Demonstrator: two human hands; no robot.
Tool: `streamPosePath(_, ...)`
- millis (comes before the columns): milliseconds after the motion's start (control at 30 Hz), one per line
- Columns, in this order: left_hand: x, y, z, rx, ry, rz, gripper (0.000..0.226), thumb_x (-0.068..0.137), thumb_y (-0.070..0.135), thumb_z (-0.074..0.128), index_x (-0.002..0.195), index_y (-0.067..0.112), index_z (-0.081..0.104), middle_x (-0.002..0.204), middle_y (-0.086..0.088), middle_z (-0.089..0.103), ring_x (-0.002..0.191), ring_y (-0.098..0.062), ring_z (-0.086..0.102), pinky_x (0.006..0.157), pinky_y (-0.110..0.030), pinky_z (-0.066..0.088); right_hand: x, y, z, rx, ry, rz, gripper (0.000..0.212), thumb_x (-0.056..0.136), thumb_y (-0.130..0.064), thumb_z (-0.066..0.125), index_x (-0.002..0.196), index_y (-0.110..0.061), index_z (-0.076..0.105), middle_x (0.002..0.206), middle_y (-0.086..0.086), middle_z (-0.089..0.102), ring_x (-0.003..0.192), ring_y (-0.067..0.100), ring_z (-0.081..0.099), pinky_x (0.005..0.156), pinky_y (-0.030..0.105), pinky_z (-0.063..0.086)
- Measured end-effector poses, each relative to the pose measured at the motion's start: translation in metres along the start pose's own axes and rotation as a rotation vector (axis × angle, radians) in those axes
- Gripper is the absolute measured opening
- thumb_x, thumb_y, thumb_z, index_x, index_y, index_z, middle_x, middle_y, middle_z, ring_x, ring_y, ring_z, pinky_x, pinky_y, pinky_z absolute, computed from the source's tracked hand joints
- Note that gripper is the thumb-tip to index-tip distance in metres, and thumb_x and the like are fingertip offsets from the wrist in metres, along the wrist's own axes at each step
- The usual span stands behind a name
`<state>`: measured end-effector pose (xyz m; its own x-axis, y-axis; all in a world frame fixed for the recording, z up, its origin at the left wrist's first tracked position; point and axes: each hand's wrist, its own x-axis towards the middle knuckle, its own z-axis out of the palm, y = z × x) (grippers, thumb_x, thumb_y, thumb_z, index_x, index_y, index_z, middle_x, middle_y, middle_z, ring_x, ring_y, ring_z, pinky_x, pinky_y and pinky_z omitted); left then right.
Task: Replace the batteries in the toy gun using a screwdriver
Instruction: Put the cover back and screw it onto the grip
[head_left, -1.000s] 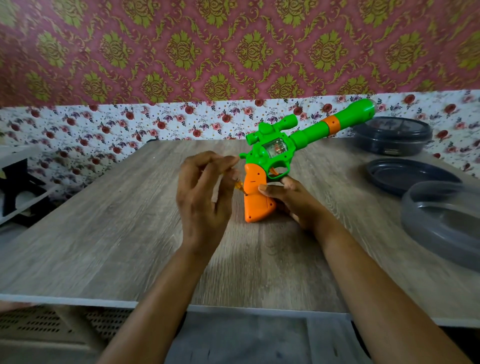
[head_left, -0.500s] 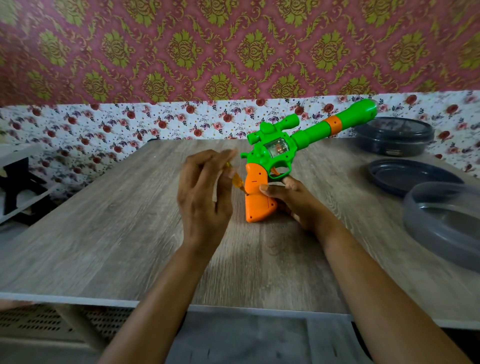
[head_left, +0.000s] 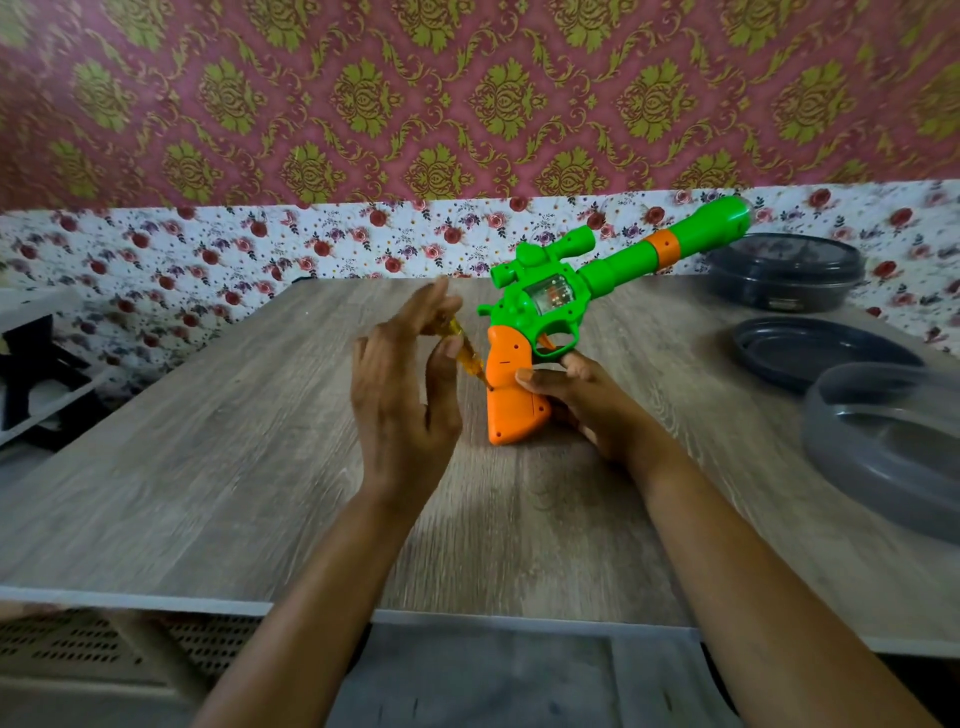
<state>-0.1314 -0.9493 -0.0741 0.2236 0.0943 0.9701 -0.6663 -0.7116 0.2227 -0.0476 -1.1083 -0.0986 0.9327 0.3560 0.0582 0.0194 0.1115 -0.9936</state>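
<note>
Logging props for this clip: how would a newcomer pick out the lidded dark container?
On the right side of the wooden table three round vessels sit in a row. The lidded dark container is farthest back, by the floral wall, beside the toy gun muzzle. Unlike the shallow dark plate and grey bowl, it is tall and closed.

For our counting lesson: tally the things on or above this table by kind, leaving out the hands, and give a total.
toy gun: 1
screwdriver: 1
round dishes: 3
Total: 5
</note>
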Motion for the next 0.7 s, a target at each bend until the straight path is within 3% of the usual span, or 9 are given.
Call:
streamPosePath(200,-0.0014,-0.003,0.0012,0.01,-0.041,0.016,0.03,0.095,0.016,0.046,0.12,0.006,0.06,0.123,-0.001,0.054,0.113,-0.012,0.05,0.089,-0.028,0.043,-0.001,-0.0013,0.0,-0.005,0.001,0.006,0.039,0.085,-0.015,0.063,0.123,-0.018,0.051,0.112,0.005,0.067,0.1,0.018,0.066,0.087,0.032,0.053)
streamPosePath(300,-0.0002,-0.0042,0.0,0.011,-0.006,0.029,0.022,0.093,0.017,0.053,0.113,0.015,0.062,0.106,0.0,0.052,0.095,-0.025,0.056,0.075,-0.036,0.048,-0.001,-0.0014,0.0001,0.005,-0.006,-0.001,0.033,0.086,-0.013,0.062,0.116,-0.021,0.053,0.108,0.003,0.067,0.097,0.017,0.066,0.086,0.031,0.054)
streamPosePath(433,-0.0005,-0.0026,0.0,0.033,0.001,0.048,0.027,0.092,0.004,0.049,0.116,0.014,0.057,0.109,0.003,0.059,0.1,-0.014,0.055,0.076,-0.037,0.046,-0.0002,-0.0007,-0.0001,0.008,-0.013,-0.009,0.027,0.086,-0.013,0.062,0.11,-0.024,0.055,0.109,0.004,0.067,0.098,0.018,0.066,0.086,0.031,0.054)
streamPosePath(533,-0.0008,-0.0007,-0.0003,0.037,-0.021,0.03,0.034,0.089,-0.006,0.047,0.117,0.007,0.061,0.116,0.002,0.06,0.105,-0.015,0.055,0.082,-0.038,0.045,-0.0001,-0.0013,0.0002,0.009,-0.009,-0.004,0.028,0.086,-0.013,0.062,0.111,-0.023,0.054,0.106,0.003,0.068,0.094,0.016,0.067,0.08,0.028,0.056)
streamPosePath(633,-0.0001,-0.0009,-0.0009,0.05,-0.016,0.023,0.025,0.091,0.007,0.049,0.11,0.006,0.066,0.116,-0.009,0.061,0.109,-0.02,0.053,0.089,-0.031,0.043,-0.0003,-0.0008,0.0001,0.006,-0.004,-0.004,0.033,0.086,-0.013,0.062,0.117,-0.02,0.053,0.11,0.004,0.067,0.097,0.016,0.066,0.083,0.029,0.055)
streamPosePath(700,0.0,-0.0012,-0.0012,0.026,0.003,0.002,0.017,0.091,0.013,0.054,0.104,0.014,0.065,0.106,-0.007,0.059,0.1,-0.022,0.053,0.08,-0.034,0.047,-0.0002,-0.0006,-0.0003,-0.001,0.004,-0.005,0.039,0.086,-0.012,0.062,0.123,-0.017,0.051,0.114,0.006,0.066,0.1,0.018,0.065,0.088,0.032,0.053)
